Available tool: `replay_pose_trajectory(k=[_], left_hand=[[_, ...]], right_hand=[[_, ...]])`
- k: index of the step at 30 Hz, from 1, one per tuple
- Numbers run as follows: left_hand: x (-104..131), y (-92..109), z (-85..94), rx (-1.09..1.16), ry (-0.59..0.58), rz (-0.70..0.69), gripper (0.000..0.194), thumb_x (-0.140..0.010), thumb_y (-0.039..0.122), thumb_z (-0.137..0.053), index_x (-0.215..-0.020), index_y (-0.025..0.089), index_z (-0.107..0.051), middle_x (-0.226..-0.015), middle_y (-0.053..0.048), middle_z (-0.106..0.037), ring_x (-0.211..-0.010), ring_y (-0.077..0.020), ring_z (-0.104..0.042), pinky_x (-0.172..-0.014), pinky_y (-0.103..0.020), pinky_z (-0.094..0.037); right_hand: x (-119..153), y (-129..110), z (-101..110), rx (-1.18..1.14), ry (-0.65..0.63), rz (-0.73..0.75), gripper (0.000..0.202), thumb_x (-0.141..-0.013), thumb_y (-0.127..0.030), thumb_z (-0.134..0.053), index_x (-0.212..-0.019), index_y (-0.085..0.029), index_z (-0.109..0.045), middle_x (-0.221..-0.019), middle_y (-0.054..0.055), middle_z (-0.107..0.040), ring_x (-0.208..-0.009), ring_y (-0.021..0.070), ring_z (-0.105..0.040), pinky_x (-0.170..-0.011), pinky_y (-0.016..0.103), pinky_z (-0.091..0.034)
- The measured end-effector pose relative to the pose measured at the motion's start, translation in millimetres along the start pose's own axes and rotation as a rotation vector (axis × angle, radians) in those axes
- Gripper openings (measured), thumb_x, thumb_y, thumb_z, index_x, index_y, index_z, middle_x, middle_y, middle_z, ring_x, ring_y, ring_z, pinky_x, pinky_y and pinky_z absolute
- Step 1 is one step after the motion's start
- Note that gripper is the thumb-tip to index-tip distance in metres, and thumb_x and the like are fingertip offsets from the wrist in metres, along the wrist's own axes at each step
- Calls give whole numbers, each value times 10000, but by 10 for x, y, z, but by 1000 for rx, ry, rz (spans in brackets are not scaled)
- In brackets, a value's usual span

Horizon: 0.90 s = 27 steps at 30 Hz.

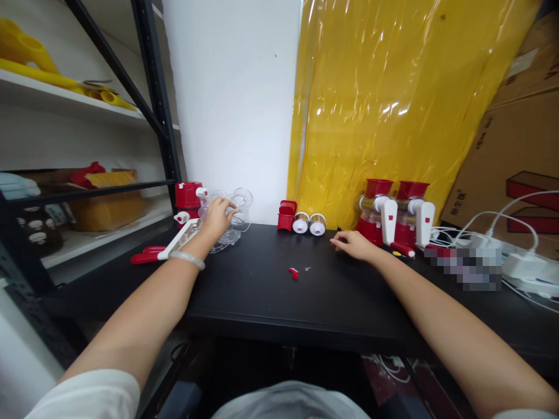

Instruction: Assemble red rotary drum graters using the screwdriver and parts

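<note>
My left hand [218, 216], with a pale bangle [187, 258] on the wrist, is bent over the clear plastic parts [241, 205] at the back left; its fingers are curled at one of them, and the grip itself is partly hidden. My right hand [353, 244] hovers over the right half of the black table [262, 297], thumb and fingertips pinched together; anything between them is too small to make out. Small red pieces [294, 273] and a tiny metallic bit [307, 269] lie between the hands. Behind them are a red part [286, 215] and two drums with white ends [309, 224].
Two red-and-white crank devices [379, 212] stand at the back right, beside white cables and a power strip [526, 266]. At the left are red housings [187, 198], red-and-white handles [148, 255] and a metal shelf [65, 105]. Cardboard [515, 134] leans at the right.
</note>
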<state>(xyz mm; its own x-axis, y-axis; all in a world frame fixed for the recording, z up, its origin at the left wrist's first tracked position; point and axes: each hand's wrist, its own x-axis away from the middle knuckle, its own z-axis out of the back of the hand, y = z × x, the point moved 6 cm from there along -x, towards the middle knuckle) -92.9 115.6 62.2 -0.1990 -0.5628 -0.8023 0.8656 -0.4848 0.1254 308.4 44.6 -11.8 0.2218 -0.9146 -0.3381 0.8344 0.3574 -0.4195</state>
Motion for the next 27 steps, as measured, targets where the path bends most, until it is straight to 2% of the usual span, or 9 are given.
replay_pose_trajectory(k=[5, 8, 11, 13, 19, 22, 27], left_hand=[[-7, 45, 21, 68, 14, -9, 153, -846, 300, -523, -893, 186, -612, -963, -86, -611, -1002, -251, -551, -937, -391, -411], [-21, 104, 97, 177, 84, 6, 174, -844, 334, -544, -892, 181, -612, -940, -78, -632, -964, -232, -575, -905, -385, -445], [-28, 235, 178, 364, 156, 26, 196, -832, 362, -574, -877, 175, -610, -944, -70, -635, -921, -199, -591, -820, -342, -506], [-21, 370, 196, 495, 164, 16, 192, -828, 358, -586, -874, 173, -608, -945, -63, -640, -921, -183, -596, -796, -318, -529], [68, 797, 97, 713, 45, -80, 225, -823, 369, -611, -921, 165, -608, -963, -73, -623, -932, -180, -605, -782, -320, -568], [124, 968, 43, 729, -17, -161, 221, -828, 380, -615, -911, 175, -602, -961, -81, -603, -949, -192, -602, -816, -345, -563], [200, 1159, 16, 768, -63, -238, 186, -851, 347, -596, -938, 184, -574, -983, -90, -588, -992, -201, -598, -828, -342, -548]], right_hand=[[-8, 17, 8, 4, 8, 15, 309, -875, -437, -502, -801, -183, -661, -726, 43, -715, -671, 166, -647, -680, 287, -490], [-12, 18, 16, 4, 14, 15, 309, -878, -432, -496, -801, -181, -659, -732, 41, -714, -675, 164, -645, -690, 288, -489], [-9, 5, 11, 1, 5, 13, 300, -880, -424, -497, -812, -178, -656, -739, 45, -714, -684, 166, -649, -693, 286, -486], [-6, -11, 5, 2, -3, 15, 292, -880, -421, -501, -826, -180, -658, -743, 46, -716, -682, 165, -651, -688, 284, -484], [-11, -117, 6, 29, 20, 66, 292, -879, -422, -503, -869, -182, -670, -782, 42, -710, -694, 164, -639, -684, 288, -486], [-15, -223, 26, -42, 95, 112, 294, -876, -417, -520, -989, -183, -656, -902, 61, -706, -805, 174, -651, -754, 298, -504], [6, -413, 18, -169, 188, 159, 417, -868, -391, -549, -1219, -166, -562, -1070, 110, -661, -974, 195, -635, -784, 305, -527]])
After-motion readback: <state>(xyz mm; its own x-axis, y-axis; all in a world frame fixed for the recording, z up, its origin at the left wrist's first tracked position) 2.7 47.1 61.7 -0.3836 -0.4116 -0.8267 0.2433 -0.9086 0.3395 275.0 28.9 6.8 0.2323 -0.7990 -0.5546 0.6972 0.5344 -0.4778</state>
